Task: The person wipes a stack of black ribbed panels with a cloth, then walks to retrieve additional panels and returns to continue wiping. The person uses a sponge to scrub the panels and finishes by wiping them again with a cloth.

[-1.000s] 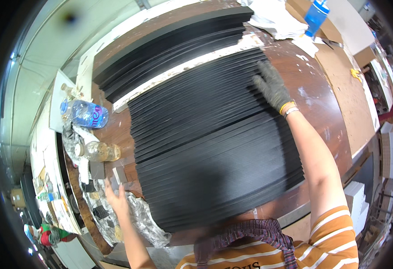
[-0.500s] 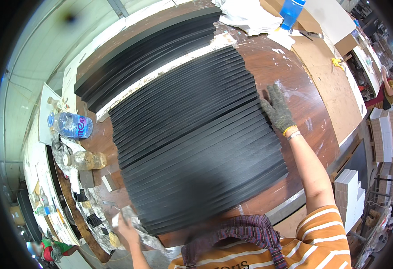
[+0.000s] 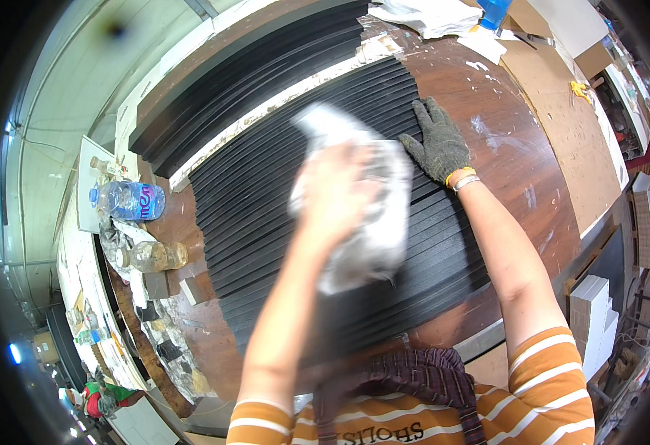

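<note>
Cloth (image 3: 369,215): white, soft and light, crumpled; bunched in bare left hand (image 3: 336,196), over middle of black slat stack (image 3: 266,215).
Grip: best by the gathered bunch, likely to flop if pinched at an edge.
Right hand (image 3: 438,144): gloved, flat and unclenched, pressing stack's far right edge.
Stack: probably stiff, heavy, ridged.
Hidden: left fingers blurred; slats under cloth covered; near edge behind forearm.

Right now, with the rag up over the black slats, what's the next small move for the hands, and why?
Probably bring the left hand down to wipe across the row of black slats. It holds a crumpled pale rag, blurred above the slats. The gloved right hand lies flat on the slats' far right edge by the brown tabletop, seemingly bracing them, so it likely should stay put.
</note>
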The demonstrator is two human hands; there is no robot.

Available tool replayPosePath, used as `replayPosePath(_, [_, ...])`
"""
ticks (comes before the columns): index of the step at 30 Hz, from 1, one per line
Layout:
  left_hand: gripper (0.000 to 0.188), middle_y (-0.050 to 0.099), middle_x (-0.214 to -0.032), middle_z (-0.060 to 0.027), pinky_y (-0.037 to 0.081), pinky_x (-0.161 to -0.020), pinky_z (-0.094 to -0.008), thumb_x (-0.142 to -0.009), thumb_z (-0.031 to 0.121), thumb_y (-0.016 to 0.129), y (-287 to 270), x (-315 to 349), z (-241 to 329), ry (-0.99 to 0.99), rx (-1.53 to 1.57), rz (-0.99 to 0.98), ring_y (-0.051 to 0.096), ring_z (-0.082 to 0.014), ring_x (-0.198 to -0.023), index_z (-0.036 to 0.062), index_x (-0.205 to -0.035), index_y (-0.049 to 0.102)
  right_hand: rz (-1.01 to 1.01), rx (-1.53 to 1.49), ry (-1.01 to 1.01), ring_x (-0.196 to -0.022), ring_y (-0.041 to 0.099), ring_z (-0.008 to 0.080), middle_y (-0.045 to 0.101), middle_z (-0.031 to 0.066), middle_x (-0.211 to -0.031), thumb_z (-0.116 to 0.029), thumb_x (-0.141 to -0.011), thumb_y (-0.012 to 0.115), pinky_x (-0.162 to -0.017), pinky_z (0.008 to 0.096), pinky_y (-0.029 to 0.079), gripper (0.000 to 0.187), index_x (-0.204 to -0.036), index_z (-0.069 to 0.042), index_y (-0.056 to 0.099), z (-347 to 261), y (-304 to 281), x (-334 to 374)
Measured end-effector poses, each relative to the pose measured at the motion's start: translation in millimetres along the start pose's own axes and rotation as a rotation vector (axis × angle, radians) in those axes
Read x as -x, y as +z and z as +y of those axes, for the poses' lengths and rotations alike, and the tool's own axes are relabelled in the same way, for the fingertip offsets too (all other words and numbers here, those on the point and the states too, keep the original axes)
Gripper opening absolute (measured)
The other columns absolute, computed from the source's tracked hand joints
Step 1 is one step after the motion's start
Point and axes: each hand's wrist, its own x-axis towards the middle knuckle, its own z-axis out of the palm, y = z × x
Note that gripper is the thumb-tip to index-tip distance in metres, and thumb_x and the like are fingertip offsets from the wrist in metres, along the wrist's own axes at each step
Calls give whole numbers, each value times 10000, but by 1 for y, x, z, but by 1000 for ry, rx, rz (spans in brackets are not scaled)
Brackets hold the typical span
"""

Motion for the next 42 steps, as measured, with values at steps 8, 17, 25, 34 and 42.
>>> replayPosePath(8, [430,611,-1437,-155,453,-1128,-484,-921,63,638,-26,130,-123,-359,-10,-45,543,-335,-1362,106,-1348,670,12,60,16,-1537,316,391,335,191,-1672,-547,-966,639,-1243,507,291,822,-1606,-97,384,-10,-9,4])
replayPosePath(17, [396,610,-1371,-228,387,-1162,-540,-963,126,604,42,-9,-90,193,-130,165,526,-408,-1340,56,-1352,630,49,28,10,-1523,336,397,358,231,-1648,-535,-949,667,-1243,491,296,831,-1577,-52,414,-9,-5,3])
replayPosePath(25, [392,690,-1273,-277,501,-1055,-443,-1020,121,477,-56,87,-212,-763,108,409,664,-397,-1195,-31,-1349,628,9,19,39,-1520,335,414,345,229,-1659,-545,-941,671,-1248,501,289,865,-1603,-68,383,-13,-10,1])
replayPosePath(34, [477,688,-1291,-260,469,-1103,-479,-821,-23,517,129,-209,6,-49,621,32,619,-415,-1272,58,-1230,749,157,-37,-70,-1460,424,411,418,234,-1611,-505,-948,639,-1207,517,323,796,-1560,-41,427,2,9,2])
replayPosePath(42, [457,645,-1410,-108,536,-1053,-438,-869,-21,623,63,-151,-37,390,107,268,659,-320,-1214,138,-1282,737,35,-39,-76,-1284,590,375,653,183,-1363,-558,-957,591,-1099,510,430,652,-1381,-63,614,5,12,0])
